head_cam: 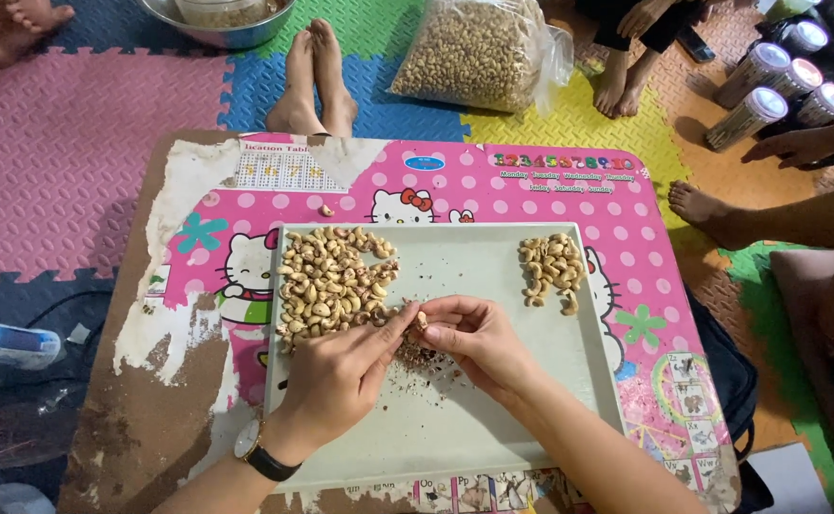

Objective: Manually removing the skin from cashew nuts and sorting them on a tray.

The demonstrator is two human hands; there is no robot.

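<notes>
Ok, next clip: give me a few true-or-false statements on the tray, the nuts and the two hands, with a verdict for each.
1. The larger cashew pile lies at the tray's left side. True.
2. Both hands meet over the tray, fingertips pinching one nut. True.
3. The wristwatch sits on the right hand's wrist. False: it is on the wrist of the left hand; the right hand has a bare wrist.
4. The smaller cashew pile touches the larger one. False: bare tray separates them.
5. Brown husk bits lie under the hands. True.
6. The bag of nuts stands on the tray. False: it rests on the floor mats beyond the table.
</notes>
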